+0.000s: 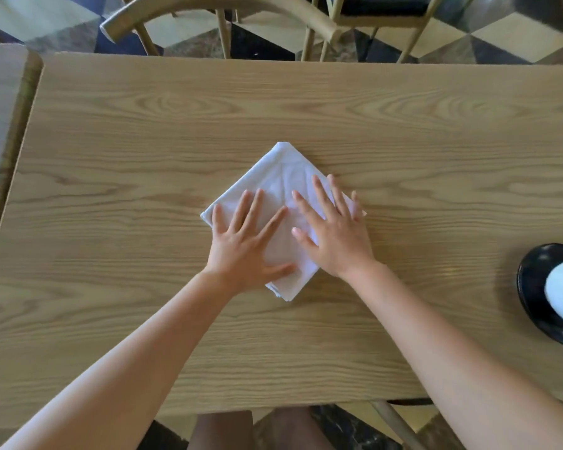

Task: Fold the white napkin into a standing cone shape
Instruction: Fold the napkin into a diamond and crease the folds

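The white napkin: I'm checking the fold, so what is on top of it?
Both hands lie flat on the white napkin, left hand and right hand, fingers spread. They cover its near half, so any creases there can't be seen. Its far corner is bare.

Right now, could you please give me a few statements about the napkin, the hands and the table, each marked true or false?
1. The white napkin lies flat on the wooden table, turned like a diamond. True.
2. The left hand is lifted clear of the napkin. False: it presses flat on the cloth, fingers spread.
3. The right hand rests open on the napkin. True.
4. The napkin already stands as a cone. False: it is still a flat folded square.
5. A black plate sits at the table's right edge. True.
6. The black plate is bare. False: something white rests on it.
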The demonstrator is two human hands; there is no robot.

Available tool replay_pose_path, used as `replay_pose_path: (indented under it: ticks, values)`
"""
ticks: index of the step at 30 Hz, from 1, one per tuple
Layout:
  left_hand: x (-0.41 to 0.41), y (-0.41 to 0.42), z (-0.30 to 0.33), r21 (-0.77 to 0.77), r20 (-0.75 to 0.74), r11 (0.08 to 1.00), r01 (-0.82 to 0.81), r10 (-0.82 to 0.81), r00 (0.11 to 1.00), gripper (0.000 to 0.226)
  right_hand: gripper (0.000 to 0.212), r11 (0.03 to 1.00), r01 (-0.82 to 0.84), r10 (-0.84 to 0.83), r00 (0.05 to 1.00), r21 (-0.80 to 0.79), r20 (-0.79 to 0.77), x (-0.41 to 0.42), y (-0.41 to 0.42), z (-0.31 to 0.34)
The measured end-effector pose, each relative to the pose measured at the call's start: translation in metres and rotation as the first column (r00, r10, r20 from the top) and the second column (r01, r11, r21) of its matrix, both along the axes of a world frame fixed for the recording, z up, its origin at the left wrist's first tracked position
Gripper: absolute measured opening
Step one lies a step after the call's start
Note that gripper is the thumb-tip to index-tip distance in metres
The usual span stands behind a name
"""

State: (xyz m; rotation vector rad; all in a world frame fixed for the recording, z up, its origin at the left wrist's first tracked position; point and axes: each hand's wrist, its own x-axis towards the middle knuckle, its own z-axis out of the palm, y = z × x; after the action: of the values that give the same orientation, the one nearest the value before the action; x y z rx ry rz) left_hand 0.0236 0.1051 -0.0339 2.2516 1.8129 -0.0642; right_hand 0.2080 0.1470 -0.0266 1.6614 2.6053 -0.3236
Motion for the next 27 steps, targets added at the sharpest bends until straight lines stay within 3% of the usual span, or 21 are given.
replay_pose_path:
  ticks: [8,20,24,27]
  values:
    - [-0.002,-0.036,0.0,0.062,-0.005,0.992,0.106,-0.106,0.994,0.104,0.068,1.0,-0.012,0.011,1.0,0.026,0.019,0.012,-0.041,-0.017]
    - [0.013,-0.099,0.006,0.049,0.119,0.993,0.107,-0.112,0.987,0.095,0.067,0.999,-0.016,0.015,1.0,-0.043,-0.021,0.028,-0.106,-0.011]
    - [-0.007,-0.107,0.009,0.073,0.153,0.963,0.261,-0.27,0.951,0.091,0.064,0.982,-0.191,0.186,0.957,-0.004,-0.223,0.047,-0.116,-0.005]
    - [-0.019,-0.113,0.009,0.174,0.175,0.914,0.367,-0.396,0.902,0.063,0.041,0.896,-0.408,0.439,0.875,0.176,-0.202,0.067,-0.124,-0.005]
